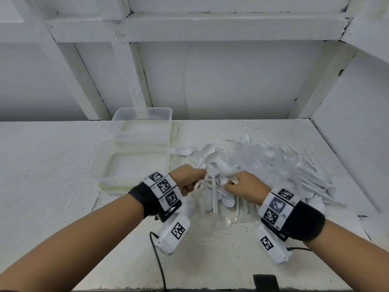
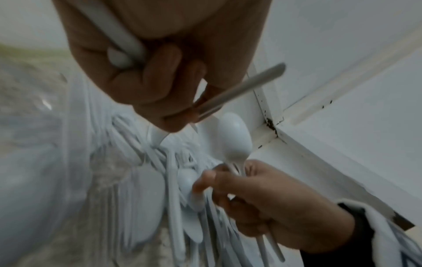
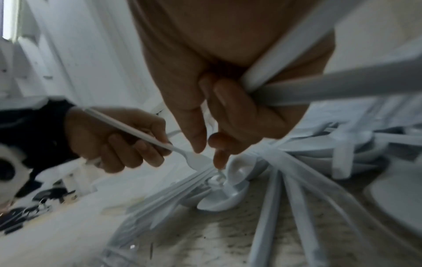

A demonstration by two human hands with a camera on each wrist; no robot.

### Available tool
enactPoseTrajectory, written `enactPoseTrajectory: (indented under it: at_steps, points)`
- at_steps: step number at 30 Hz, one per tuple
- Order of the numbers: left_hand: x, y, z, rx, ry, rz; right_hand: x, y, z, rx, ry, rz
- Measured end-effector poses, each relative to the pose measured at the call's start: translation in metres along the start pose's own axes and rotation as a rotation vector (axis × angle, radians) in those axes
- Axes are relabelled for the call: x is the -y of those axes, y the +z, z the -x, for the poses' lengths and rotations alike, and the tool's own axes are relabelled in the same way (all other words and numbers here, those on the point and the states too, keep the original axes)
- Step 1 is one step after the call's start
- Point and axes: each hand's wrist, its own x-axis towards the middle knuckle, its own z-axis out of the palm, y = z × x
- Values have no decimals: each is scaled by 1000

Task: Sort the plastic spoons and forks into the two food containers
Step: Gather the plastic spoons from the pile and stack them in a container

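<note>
A: Hands? 
B: Left hand (image 1: 190,179) curled round a white fork (image 3: 194,159) and other handles; right hand (image 1: 245,187) gripping spoons (image 2: 235,142), bowls up. Both over the near edge of the cutlery pile (image 1: 273,165).

A: Containers? 
B: Two clear food containers (image 1: 134,157) just left of the pile, touching; contents not discernible.

A: Unclear? 
B: Pile tangled; spoons and forks hard to separate, wrist views blurred.
</note>
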Motion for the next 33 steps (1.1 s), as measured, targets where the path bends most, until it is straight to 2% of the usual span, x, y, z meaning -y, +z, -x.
enactPoseTrajectory:
  at_steps: [6,13,23,27,30,33]
  points:
    - [8,-38,16,-93,30,-52,17,15,-15,45,0,231]
    - [19,-59,24,-169,183,3,27,14,-23,81,29,315]
    - [32,-61,12,-183,201,226,35,-25,-3,183,41,-35]
    - [32,-58,11,-161,209,271,32,-26,-4,157,61,-180]
    - [31,-55,10,-167,231,312,35,-20,-5,175,52,-406]
    - [29,-53,9,-164,265,367,41,-13,-8,109,6,-565]
